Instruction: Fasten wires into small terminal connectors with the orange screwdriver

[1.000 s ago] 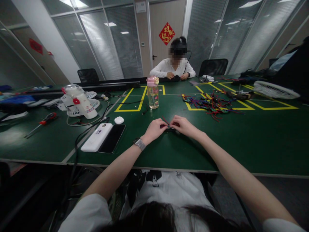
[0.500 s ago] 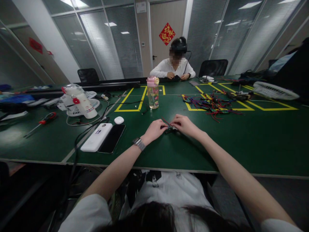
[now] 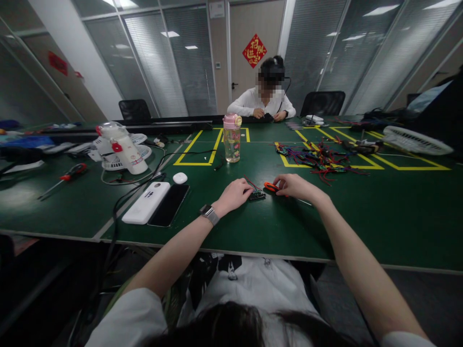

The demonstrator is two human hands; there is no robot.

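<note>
My left hand point(image 3: 235, 195) is closed, its fingertips pinching the wires at the near end of a small dark circuit board point(image 3: 258, 196). Thin red and dark wires point(image 3: 254, 184) rise from that board, which lies on the green table point(image 3: 231, 236). Just right of it, my right hand point(image 3: 295, 186) has its fingers round the orange and black handle of a screwdriver point(image 3: 270, 186). The screwdriver lies low over the tabletop, its thin metal shaft pointing right beneath my wrist. Part of the handle is hidden by my fingers.
A pink-lidded bottle point(image 3: 232, 140) stands ahead. Wired boards point(image 3: 321, 156) are heaped at the right. To my left are a white power bank point(image 3: 146, 203), a phone point(image 3: 169, 206), a white case point(image 3: 180, 178), cables and another screwdriver point(image 3: 63, 180). Opposite sits a person point(image 3: 264, 103).
My right hand has left the circuit board and moved slightly right, taking hold of the orange-handled screwdriver. My left hand stays at the board. The view has shifted a little.
</note>
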